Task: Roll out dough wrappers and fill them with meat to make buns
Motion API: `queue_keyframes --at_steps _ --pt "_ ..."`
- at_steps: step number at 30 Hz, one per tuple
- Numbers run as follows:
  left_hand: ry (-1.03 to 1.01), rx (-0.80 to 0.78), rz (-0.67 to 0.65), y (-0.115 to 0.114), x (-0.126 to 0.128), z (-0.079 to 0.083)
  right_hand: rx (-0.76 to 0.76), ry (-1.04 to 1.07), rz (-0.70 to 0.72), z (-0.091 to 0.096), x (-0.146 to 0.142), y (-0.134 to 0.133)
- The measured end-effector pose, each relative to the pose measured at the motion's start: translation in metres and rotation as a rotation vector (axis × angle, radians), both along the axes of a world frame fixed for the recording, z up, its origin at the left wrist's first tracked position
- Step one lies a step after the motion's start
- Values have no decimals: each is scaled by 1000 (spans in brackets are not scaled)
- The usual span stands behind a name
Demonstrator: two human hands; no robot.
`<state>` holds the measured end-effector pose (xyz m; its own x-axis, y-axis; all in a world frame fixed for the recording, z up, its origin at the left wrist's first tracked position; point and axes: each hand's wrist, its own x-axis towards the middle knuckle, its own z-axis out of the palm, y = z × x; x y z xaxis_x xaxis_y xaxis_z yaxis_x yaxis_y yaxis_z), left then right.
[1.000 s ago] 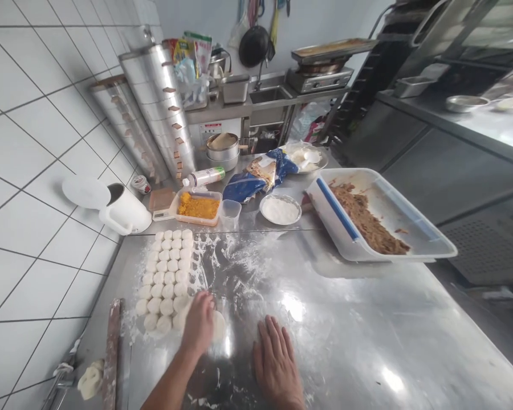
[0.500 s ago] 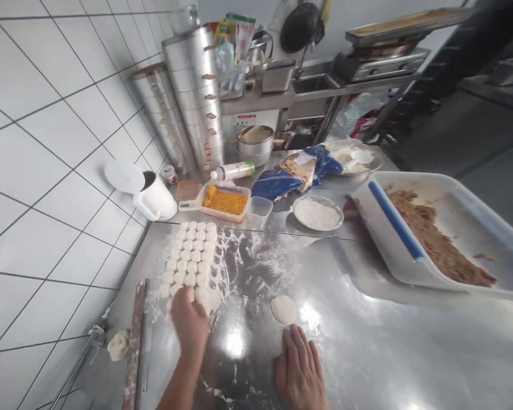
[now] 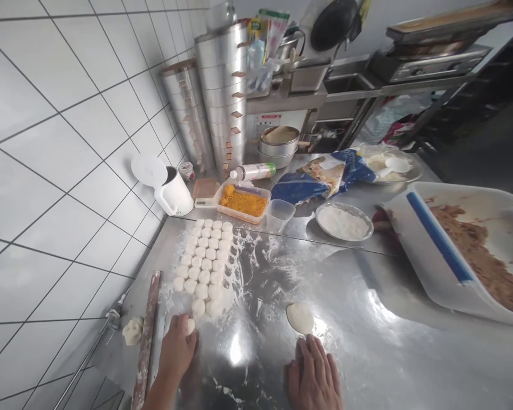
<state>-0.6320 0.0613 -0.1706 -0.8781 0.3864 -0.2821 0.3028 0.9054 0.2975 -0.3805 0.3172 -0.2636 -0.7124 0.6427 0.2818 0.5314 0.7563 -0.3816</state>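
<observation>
My left hand (image 3: pixel 177 345) is closed round a small white dough ball (image 3: pixel 190 326), which shows between thumb and fingers. Just beyond it, rows of floured dough balls (image 3: pixel 204 277) lie close together on the steel worktop. My right hand (image 3: pixel 314 373) rests on the worktop, palm down with fingers stretched out. Its fingertips are at the near edge of a flattened dough round (image 3: pixel 300 318); whether they touch it I cannot tell.
A wooden stick (image 3: pixel 147 341) and a dough lump (image 3: pixel 132 331) lie at left. Behind are a white pitcher (image 3: pixel 175 193), a tub of orange filling (image 3: pixel 244 203), a flour bowl (image 3: pixel 344 222) and a blue bag (image 3: pixel 308 182). A large bin of brown filling (image 3: pixel 427 267) stands right.
My left hand has drawn back toward me from the rows, with a dough ball in it. The view has turned a little left. My right hand stays beside the flattened dough round.
</observation>
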Motion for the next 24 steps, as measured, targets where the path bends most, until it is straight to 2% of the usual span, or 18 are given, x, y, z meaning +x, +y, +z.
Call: queue_keyframes --at_steps 7,10,13,16,19,21,24 --pt "-259 -30 -167 -34 39 1 -12 -56 8 3 -2 -1" --pt "-235 -78 -164 -40 49 1 -17 -44 1 4 -2 -1" --pt "-6 -71 -191 -26 60 -7 -21 -33 -1 4 -3 -1" --pt "281 -29 -194 2 71 -25 -20 -27 -2 4 -4 -1" --pt "335 8 -146 17 73 -36 -18 -26 -1 6 -5 -1" --pt "216 39 -115 14 65 -31 -13 -22 0 6 -5 -1" --pt "-31 71 -12 -6 46 -6 -4 -6 -1 6 -3 -2"
